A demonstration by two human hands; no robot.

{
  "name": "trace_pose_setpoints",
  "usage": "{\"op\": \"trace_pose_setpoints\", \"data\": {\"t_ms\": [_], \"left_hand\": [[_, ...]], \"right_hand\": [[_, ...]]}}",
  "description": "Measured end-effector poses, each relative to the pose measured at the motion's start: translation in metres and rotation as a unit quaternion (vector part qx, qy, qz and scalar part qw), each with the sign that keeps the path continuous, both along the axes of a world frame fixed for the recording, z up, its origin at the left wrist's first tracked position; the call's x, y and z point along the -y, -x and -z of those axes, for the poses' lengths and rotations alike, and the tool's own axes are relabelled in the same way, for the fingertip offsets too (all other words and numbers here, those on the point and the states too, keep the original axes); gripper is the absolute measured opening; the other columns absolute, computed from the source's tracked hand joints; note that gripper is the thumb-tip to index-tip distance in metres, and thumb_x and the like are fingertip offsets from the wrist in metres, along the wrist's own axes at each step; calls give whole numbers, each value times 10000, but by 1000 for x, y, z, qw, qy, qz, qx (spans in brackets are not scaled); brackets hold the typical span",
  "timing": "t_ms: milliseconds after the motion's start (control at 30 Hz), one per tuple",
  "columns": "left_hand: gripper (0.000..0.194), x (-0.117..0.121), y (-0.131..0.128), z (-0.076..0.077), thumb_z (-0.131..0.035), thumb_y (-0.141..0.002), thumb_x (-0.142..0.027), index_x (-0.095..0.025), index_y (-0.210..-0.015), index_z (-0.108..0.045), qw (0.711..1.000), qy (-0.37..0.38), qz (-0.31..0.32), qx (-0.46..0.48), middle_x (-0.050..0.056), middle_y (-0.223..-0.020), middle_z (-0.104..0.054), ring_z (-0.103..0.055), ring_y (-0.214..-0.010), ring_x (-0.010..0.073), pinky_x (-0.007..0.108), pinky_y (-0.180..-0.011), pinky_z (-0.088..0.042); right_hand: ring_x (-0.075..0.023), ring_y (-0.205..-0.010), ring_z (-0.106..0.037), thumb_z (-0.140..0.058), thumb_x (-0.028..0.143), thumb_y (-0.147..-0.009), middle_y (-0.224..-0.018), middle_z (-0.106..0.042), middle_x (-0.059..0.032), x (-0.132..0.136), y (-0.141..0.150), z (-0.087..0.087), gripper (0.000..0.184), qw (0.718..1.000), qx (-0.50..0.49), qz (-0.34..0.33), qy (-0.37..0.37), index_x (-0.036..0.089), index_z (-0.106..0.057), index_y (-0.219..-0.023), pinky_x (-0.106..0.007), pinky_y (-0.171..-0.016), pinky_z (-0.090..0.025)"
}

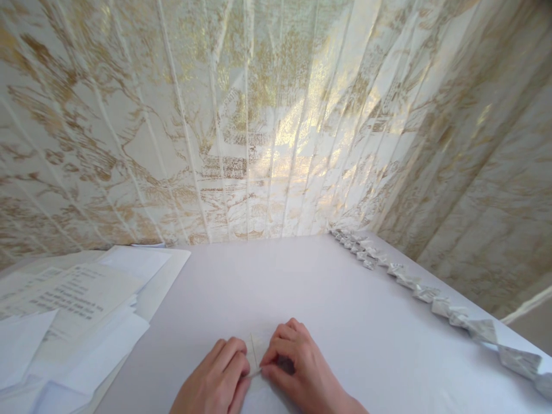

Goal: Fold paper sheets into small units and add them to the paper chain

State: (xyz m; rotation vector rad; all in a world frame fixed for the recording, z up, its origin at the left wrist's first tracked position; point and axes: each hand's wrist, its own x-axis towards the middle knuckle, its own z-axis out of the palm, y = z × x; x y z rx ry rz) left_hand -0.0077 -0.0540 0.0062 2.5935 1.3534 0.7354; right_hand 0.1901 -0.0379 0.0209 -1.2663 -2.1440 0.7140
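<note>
Both my hands rest close together at the near edge of a white table. Between them lies a small piece of white paper, partly folded and partly hidden by my fingers. My left hand has its fingers curled and pressed onto the paper's left side. On the right side, my right hand pinches the paper's edge with bent fingers.
A loose pile of white and printed sheets covers the table's left part. A row of several small folded paper pieces runs along the right edge. A cream and gold curtain hangs right behind the table.
</note>
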Motion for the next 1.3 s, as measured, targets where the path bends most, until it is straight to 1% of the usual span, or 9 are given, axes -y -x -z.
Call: {"op": "trace_pose_setpoints", "data": {"t_ms": [167,300,600,767,967,1067,1133,1200,1300], "left_hand": [[135,0,0,-2,-549,-800,-143,-233,-702,-532,996,42,-66,32,2,-938,-576,-568,-882,192,302,-773,-461],[141,-2,1,-4,-595,-790,-177,-219,-668,-539,993,68,-91,30,22,-959,-564,-540,-925,234,347,-759,-421],[103,-5,-1,-8,-647,-762,-204,-215,-754,-545,988,90,-113,47,19,-892,-547,-512,-864,234,359,-751,-399],[125,-9,1,-8,-642,-707,-188,-239,-777,-553,985,98,-126,64,12,-962,-572,-515,-950,245,348,-788,-413],[200,-11,6,-9,-563,-668,-140,-237,-842,-582,982,141,-112,51,34,-1068,-594,-519,-1037,258,377,-836,-429],[459,-13,7,-2,-515,-678,-109,-268,-1102,-594,986,140,-71,62,41,-1266,-577,-484,-1183,258,414,-946,-402],[628,-14,7,2,-477,-702,-90,-297,-1294,-503,988,137,-28,70,27,-1375,-535,-433,-1270,240,422,-1027,-353],[687,-13,5,3,-449,-704,-71,-304,-1350,-461,989,135,5,64,17,-1369,-554,-440,-1268,228,404,-1046,-341],[684,-11,1,-4,-464,-655,-55,-298,-1292,-523,991,126,16,45,32,-1267,-601,-498,-1172,231,365,-994,-381]], "right_hand": [[-175,-836,-529,-763,56,-727,-757,-628,19,2,9,-1,181,999,9,43,13,194,-653,-686,-311,-815,-370],[-195,-828,-519,-773,97,-701,-779,-616,8,1,16,4,190,996,37,83,2,191,-610,-672,-333,-780,-367],[-210,-813,-494,-744,101,-649,-814,-570,-9,0,21,8,220,994,49,96,-32,195,-555,-712,-347,-749,-355],[-214,-843,-492,-664,29,-657,-852,-570,-11,1,21,7,237,995,28,92,-14,198,-566,-791,-361,-781,-347],[-221,-907,-492,-517,-40,-672,-909,-577,-15,-1,1,-2,336,997,19,71,35,220,-596,-870,-384,-847,-351],[-235,-947,-489,-491,-40,-663,-957,-579,-22,-2,-9,-7,383,996,27,63,58,233,-611,-904,-407,-875,-349],[-242,-962,-489,-482,-38,-656,-977,-581,-25,-2,-11,-8,402,995,34,60,66,240,-615,-915,-420,-885,-348],[-246,-972,-490,-474,-35,-658,-984,-586,-25,-2,-11,-8,412,995,33,62,68,245,-615,-926,-429,-895,-347],[-243,-973,-493,-489,-17,-676,-987,-594,-22,0,-8,-8,383,995,24,71,59,242,-611,-930,-428,-901,-349]]}}
